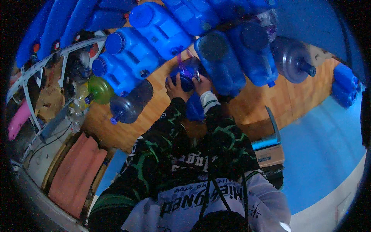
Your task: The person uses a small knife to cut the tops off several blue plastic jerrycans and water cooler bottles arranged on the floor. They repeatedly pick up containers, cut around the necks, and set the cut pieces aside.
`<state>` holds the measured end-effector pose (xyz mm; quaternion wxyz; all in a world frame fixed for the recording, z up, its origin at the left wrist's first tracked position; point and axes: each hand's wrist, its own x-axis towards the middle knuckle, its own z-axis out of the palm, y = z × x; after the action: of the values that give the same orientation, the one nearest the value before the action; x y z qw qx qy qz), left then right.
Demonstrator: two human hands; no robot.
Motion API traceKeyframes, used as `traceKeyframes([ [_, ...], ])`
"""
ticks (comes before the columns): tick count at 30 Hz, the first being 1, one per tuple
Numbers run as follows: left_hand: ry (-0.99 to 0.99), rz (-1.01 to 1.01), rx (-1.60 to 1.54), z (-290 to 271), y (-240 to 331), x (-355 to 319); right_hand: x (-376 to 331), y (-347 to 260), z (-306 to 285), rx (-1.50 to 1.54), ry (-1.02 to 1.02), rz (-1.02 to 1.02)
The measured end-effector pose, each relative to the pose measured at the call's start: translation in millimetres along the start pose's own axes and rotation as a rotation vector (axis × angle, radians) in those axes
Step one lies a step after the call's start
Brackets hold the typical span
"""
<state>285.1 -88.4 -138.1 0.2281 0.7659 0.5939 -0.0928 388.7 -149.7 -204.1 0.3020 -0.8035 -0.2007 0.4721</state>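
My left hand (176,89) curves round the left side of a dark blue water jug (186,85), its fingers wrapped near the rounded top. On the opposite side, my right hand (203,85) is closed on a small thin item with a pale glint, too dim to name. A purple strip of plastic (187,71) lies across the jug between both hands. The jug's lower part (195,108) shows below my wrists. Right beside my right hand stands a large blue jerrycan (220,62). What my right fingertips touch is partly hidden.
Several blue jerrycans (135,54) crowd the far side. Round bottles lie on the wood-patterned floor (266,106): a clear blue one (131,102), a green one (101,89) and a greyish one (291,60). A white metal rack (29,87) stands left; a cardboard box (270,155) sits right.
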Motion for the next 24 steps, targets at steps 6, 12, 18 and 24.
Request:
traceKeyframes([
  [6,0.117,0.438,-0.218,-39.6,-0.7,14.4,1.8,-50.9,-34.9,-0.035,0.175,-0.192],
  [12,0.01,0.469,-0.475,-76.9,-25.3,20.4,-11.4,-134.3,-38.9,0.33,-0.431,-0.073],
  [18,0.24,0.197,-0.318,-72.9,-113.2,30.5,-1.0,-191.6,52.7,-0.15,-0.307,-0.259],
  [24,-0.208,-0.163,-0.122,-73.4,-206.1,38.0,22.8,-172.7,91.9,-0.501,-0.097,-0.316],
])
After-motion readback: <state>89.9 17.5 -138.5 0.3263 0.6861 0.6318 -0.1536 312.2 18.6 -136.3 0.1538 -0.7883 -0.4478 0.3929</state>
